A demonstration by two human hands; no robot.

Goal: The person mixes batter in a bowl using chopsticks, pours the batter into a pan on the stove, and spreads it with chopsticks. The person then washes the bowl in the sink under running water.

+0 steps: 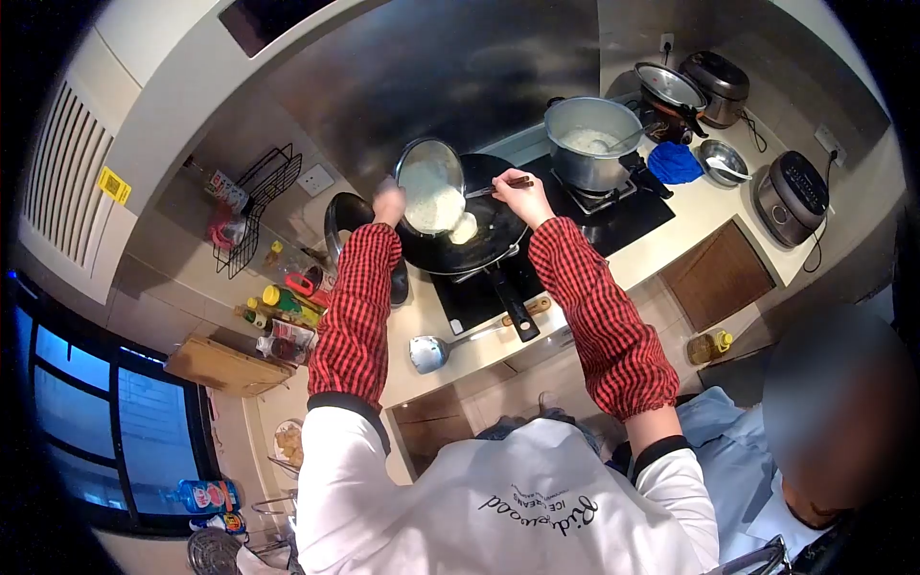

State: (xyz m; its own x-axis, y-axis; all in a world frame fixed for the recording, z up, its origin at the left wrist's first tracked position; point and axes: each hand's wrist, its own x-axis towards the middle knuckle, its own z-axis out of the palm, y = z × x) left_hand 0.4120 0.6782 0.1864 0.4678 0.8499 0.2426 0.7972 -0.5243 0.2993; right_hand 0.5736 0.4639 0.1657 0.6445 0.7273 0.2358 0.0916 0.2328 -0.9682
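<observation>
Holds a round silver metal bowl [427,156], with pale mixture [436,205] inside, tilted over a wide black wok [491,240], gripping its left edge in the closed fingers of the left hand [388,203]. Grasps a slim, brown-handled metal utensil [480,192] in the right hand [524,199], with fingers curled narrow, just beside the bowl's right rim.

I see an electric cooker [792,198] at the right end of the tabletop [707,218], wire rack [255,201] on left wall, blue-shirted person [728,460] lower right.
</observation>
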